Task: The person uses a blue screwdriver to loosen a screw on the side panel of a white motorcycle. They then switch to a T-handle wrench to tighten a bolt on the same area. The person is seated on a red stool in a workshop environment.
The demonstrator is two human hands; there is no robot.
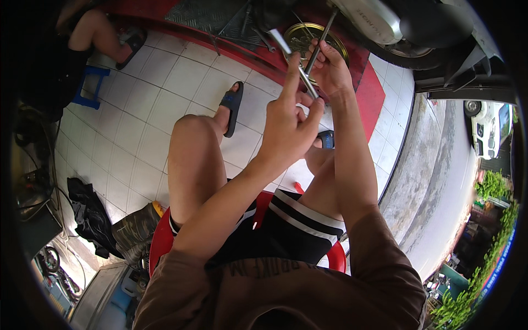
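My left hand (290, 125) is raised in front of me, its fingers bent round a shiny metal bar (313, 92) and the index finger stretched along it. A dark, straight metal rod (325, 36) slants up from beside that bar, with my right hand (331, 69) pinching it between thumb and fingers. The rod's lower end meets or crosses the bar; I cannot tell whether they are one tool. Just beyond my right hand lies a round gold-coloured tray (301, 34), partly hidden by the hands.
A red platform with a dark tread plate (199, 16) holds several metal tools, including a wrench (246, 19). At upper right stands a motorcycle (379, 25). Another person's leg (99, 33) and a blue stool (92, 87) are at left. I sit on a red chair (336, 257) above white floor tiles (148, 104).
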